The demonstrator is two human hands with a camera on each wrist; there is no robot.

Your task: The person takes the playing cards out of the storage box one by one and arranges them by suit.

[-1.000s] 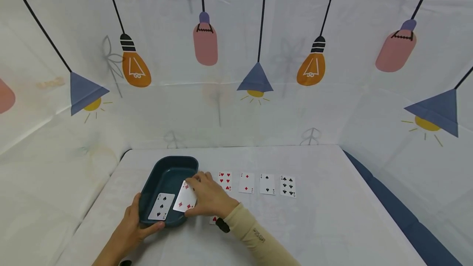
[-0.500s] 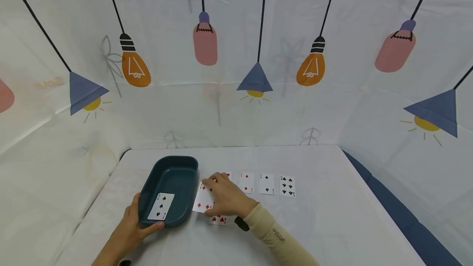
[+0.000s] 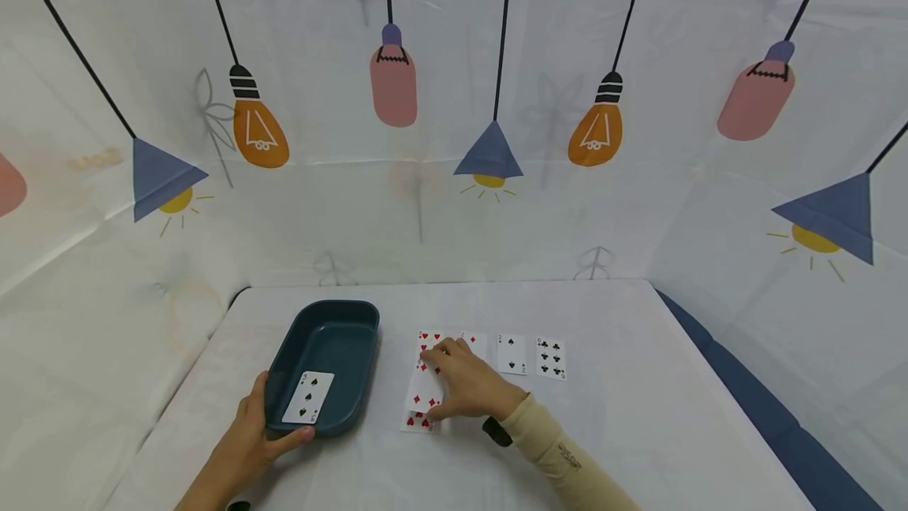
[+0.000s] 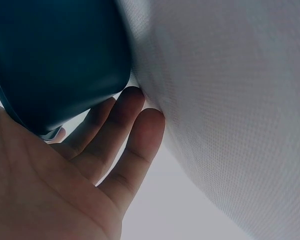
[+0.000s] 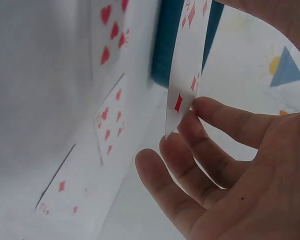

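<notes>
My right hand (image 3: 474,386) pinches a four of diamonds playing card (image 3: 425,389) by its edges, thumb at the near end and fingers at the far end. In the right wrist view the card (image 5: 182,75) stands tilted, apart from the table. Below it in the head view a hearts card (image 3: 417,423) shows only its near end, and a six of hearts (image 3: 429,335) is partly covered behind. My left hand (image 3: 244,434) grips the near left corner of a dark teal tray (image 3: 351,353), thumb at the near side. One spades card (image 3: 308,397) lies inside the tray, face up.
To the right of the six of hearts, a row continues with a two of diamonds (image 3: 474,341), a two of spades (image 3: 511,354) and a six of clubs (image 3: 551,358). A white cloth covers the table (image 3: 624,416). Printed fabric walls (image 3: 440,219) stand behind and at the sides.
My right hand has carried the four of diamonds from over the tray rightward, above the hearts cards. The left hand and tray have stayed put.
</notes>
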